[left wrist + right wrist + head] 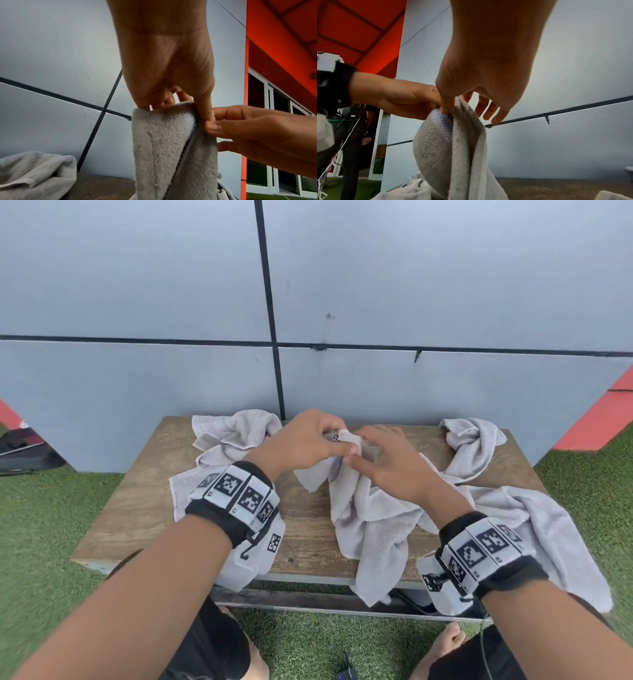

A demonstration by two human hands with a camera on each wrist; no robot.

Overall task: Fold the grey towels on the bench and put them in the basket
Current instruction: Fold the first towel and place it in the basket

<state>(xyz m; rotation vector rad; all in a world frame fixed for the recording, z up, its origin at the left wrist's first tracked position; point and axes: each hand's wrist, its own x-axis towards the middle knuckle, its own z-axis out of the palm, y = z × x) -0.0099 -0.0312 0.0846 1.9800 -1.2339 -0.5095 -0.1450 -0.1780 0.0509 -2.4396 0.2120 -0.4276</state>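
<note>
The wooden bench (137, 515) holds several crumpled grey towels. Both hands lift the middle grey towel (370, 525) by one corner, and the rest of it drapes over the bench's front edge. My left hand (337, 440) grips its top edge, fingers curled over the fold (181, 106). Right beside it, my right hand (356, 458) pinches the same corner between thumb and forefinger (455, 104), its other fingers spread. The towel's terry pile and dark stitched hem show close up (159, 148) (436, 148). No basket is in view.
Another grey towel (233, 436) lies bunched at the bench's back left, one (479, 446) at the back right, and one (548, 525) hangs off the right front. A grey panelled wall (411, 285) stands directly behind. Green turf (41, 525) surrounds the bench.
</note>
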